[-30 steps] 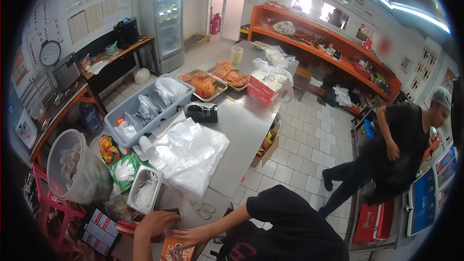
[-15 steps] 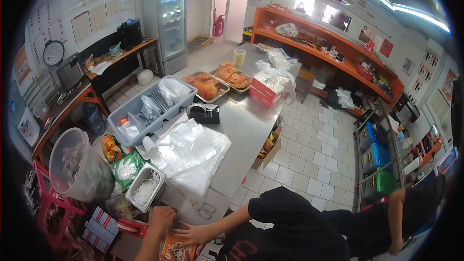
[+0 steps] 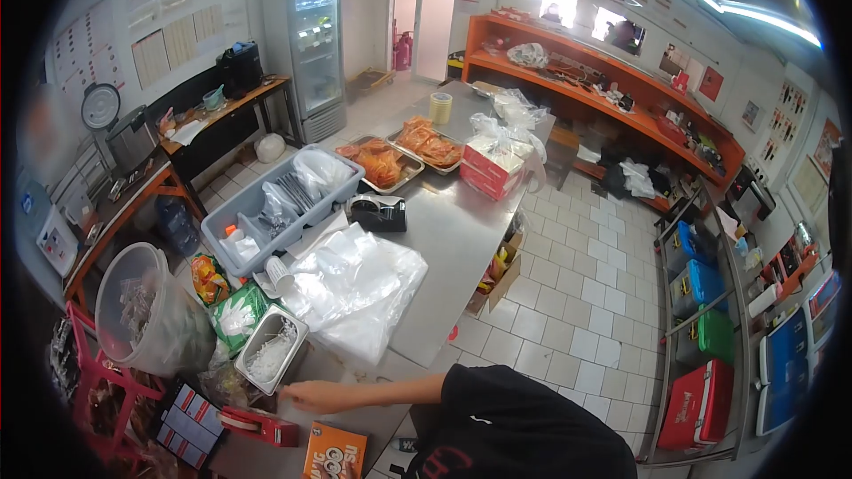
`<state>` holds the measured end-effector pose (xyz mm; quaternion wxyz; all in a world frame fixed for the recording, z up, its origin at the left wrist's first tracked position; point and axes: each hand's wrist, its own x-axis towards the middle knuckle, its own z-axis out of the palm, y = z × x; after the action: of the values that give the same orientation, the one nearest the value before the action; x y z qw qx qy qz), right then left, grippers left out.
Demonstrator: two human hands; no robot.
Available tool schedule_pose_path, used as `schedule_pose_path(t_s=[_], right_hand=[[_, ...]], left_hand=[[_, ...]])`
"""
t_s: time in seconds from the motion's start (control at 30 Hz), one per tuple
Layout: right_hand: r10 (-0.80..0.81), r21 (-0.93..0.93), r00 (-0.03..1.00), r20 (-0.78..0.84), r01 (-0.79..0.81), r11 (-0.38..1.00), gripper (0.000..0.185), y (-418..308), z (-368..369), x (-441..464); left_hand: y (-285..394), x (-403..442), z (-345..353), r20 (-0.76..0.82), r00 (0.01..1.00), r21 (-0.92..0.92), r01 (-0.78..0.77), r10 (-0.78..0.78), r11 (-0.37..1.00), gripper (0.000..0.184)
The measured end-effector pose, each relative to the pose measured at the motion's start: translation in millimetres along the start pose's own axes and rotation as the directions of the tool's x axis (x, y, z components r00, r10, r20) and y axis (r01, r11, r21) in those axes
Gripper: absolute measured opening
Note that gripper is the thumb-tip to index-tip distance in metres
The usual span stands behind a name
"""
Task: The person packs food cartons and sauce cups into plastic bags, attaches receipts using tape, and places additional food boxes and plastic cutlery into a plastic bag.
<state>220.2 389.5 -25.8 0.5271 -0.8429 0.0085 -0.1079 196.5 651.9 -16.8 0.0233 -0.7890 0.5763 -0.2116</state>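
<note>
Head view: right hand (image 3: 306, 396) near metal tray (image 3: 272, 353), fingertips unclear; orange box (image 3: 332, 451) cropped

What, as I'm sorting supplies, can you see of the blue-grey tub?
The blue-grey tub is long, rectangular and open-topped, seemingly rigid plastic, with a broad rim. It sits upright near one long edge of the metal table. Clear plastic bags fill its far end, flat dark items stand mid-tub, and something white with an orange top lies at the near end. A black tape dispenser is beside it; whether they touch is unclear. No hand touches it.
</note>
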Motion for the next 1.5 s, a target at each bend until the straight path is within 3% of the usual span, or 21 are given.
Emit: schedule_pose_path(t_s=[0.03, 0.1, 0.17, 0.2, 0.27, 0.3, 0.33, 0.5, 0.6, 0.73, 0.8, 0.93, 1.0, 1.07, 1.13, 1.17, 1.23, 1.27, 1.33, 1.37, 1.5], right_hand=[[-0.001, 0.006, 1.000, 0.008, 0.001, 1.000, 0.023, 2.1, 7.1, -1.1], [-0.114, -0.207, 0.990, 0.088, 0.130, 0.970, 0.017, 7.2, 31.2, -2.3], [-0.236, -0.202, 0.950, 0.203, 0.276, 0.940, 0.015, 20.3, 46.5, 1.5], [-0.102, -0.146, 0.972, 0.210, 0.135, 0.980, 0.014, 17.8, 54.3, 1.6], [-0.167, -0.100, 0.981, 0.101, 0.177, 0.979, 0.014, 4.2, 56.4, -0.5], [-0.106, -0.071, 0.994, 0.033, 0.108, 0.992, 0.016, 14.8, 71.5, 3.5], [-0.210, -0.077, 0.977, -0.036, 0.207, 0.975, 0.013, 15.1, 75.2, 8.4], [-0.065, -0.035, 0.992, -0.105, 0.061, 0.998, 0.012, -2.6, 74.6, 26.4], [-0.050, -0.091, 0.980, -0.195, 0.033, 0.995, 0.015, -2.6, 71.2, 43.5], [-0.055, -0.045, 0.989, -0.138, 0.050, 0.998, 0.020, 9.2, 75.3, 58.4], [0.182, 0.070, 0.983, -0.003, -0.182, 0.981, 0.025, 20.1, 83.2, 63.6], [0.304, 0.390, 0.939, 0.161, -0.343, 0.854, 0.022, 12.5, 90.3, 70.5], [0.300, 0.435, 0.937, 0.180, -0.349, 0.830, 0.019, 10.6, 88.1, 69.9], [0.286, 0.417, 0.947, 0.147, -0.322, 0.850, 0.017, 7.4, 86.7, 68.5], [0.088, 0.065, 0.996, -0.031, -0.086, 0.994, 0.017, -6.0, 86.0, 54.4], [0.101, 0.058, 0.994, -0.044, -0.099, 0.993, 0.017, -17.4, 85.9, 45.1], [0.249, 0.618, 0.967, 0.056, -0.230, 0.752, 0.018, -33.9, 82.8, 25.3], [0.265, 0.612, 0.964, 0.035, -0.230, 0.757, 0.018, -21.8, 82.5, 17.7], [0.172, 0.108, 0.985, -0.016, -0.169, 0.980, 0.020, -2.5, 81.2, 9.9], [0.007, -0.046, 0.997, -0.082, -0.011, 0.999, 0.023, -3.6, 75.6, 8.6], [0.224, 0.104, 0.974, 0.003, -0.224, 0.969, 0.024, -6.6, 75.4, 14.2]], left_hand=[[0.7, 0.9, 3.0, -0.021, 1.000, -0.010, 0.004, -0.004, 1.000, 0.045], [3.1, 4.4, 1.5, -0.078, 0.997, -0.033, 0.027, -0.029, 0.999, 0.042], [13.0, 1.5, 22.1, -0.040, 0.978, -0.382, 0.175, -0.206, 0.907, 0.029], [19.5, -6.0, 24.4, 0.217, 0.945, -0.526, 0.324, -0.244, 0.786, 0.044], [22.6, 4.0, 15.7, 0.244, 0.929, -0.552, 0.368, -0.278, 0.748, 0.054], [25.8, 7.2, 11.2, 0.252, 0.921, -0.488, 0.387, -0.298, 0.783, 0.059], [31.5, 6.2, 12.0, 0.249, 0.903, -0.464, 0.429, -0.350, 0.775, 0.061], [55.0, 9.3, 9.6, 0.290, 0.794, -0.391, 0.608, -0.534, 0.691, 0.061], [57.3, 8.1, 12.3, 0.236, 0.788, -0.380, 0.614, -0.569, 0.692, 0.059], [57.4, 8.8, 15.7, 0.133, 0.797, -0.401, 0.587, -0.589, 0.703, 0.060], [52.2, 8.3, 10.0, 0.153, 0.836, -0.427, 0.537, -0.527, 0.727, 0.057], [45.4, 3.2, 15.8, 0.108, 0.882, -0.479, 0.450, -0.458, 0.754, 0.056], [46.8, 5.1, 15.3, 0.083, 0.896, -0.513, 0.413, -0.436, 0.753, 0.056], [45.1, 6.0, 15.3, 0.115, 0.889, -0.490, 0.439, -0.444, 0.753, 0.056], [43.3, 6.3, 16.0, 0.130, 0.898, -0.497, 0.426, -0.421, 0.756, 0.057], [42.7, 6.8, 14.5, 0.145, 0.895, -0.461, 0.438, -0.421, 0.772, 0.058], [45.5, 7.4, 15.7, 0.156, 0.885, -0.431, 0.461, -0.439, 0.776, 0.062], [47.4, 8.6, 16.5, 0.152, 0.894, -0.449, 0.442, -0.421, 0.777, 0.062], [49.2, 10.6, 16.9, 0.185, 0.866, -0.427, 0.496, -0.464, 0.756, 0.064], [48.7, 11.1, 17.5, 0.183, 0.866, -0.443, 0.495, -0.465, 0.748, 0.064], [48.0, 11.0, 17.7, 0.160, 0.869, -0.427, 0.488, -0.468, 0.761, 0.062]])
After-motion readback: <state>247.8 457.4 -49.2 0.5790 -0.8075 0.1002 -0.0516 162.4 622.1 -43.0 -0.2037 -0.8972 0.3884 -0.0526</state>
